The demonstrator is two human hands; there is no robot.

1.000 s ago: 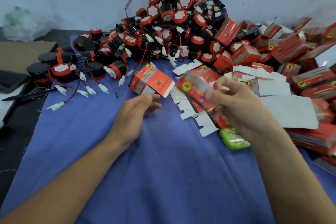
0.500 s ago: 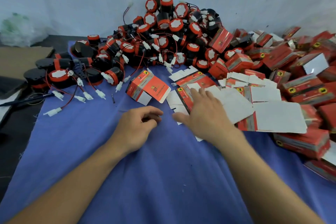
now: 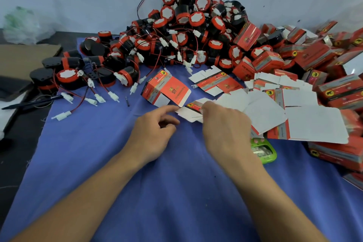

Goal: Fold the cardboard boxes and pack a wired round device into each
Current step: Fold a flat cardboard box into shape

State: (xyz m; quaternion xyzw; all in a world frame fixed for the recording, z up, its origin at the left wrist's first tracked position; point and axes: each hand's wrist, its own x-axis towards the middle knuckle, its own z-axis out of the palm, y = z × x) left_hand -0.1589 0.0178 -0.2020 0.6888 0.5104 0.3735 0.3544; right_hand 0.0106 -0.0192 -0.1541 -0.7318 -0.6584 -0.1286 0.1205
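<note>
One flat carton [image 3: 188,113] is pinched by the right grip [image 3: 225,129]; left grip [image 3: 153,137] lies loose.

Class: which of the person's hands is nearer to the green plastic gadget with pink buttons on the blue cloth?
Right. The right hand lies just up-left of the green plastic gadget, its wrist covering the gadget's edge; the left hand sits farther left, beyond the right one.

Flat red-and-white box blanks [image 3: 263,108] are lying fanned right of centre; black-and-red wired round devices [image 3: 182,19] are sitting heaped behind.
</note>
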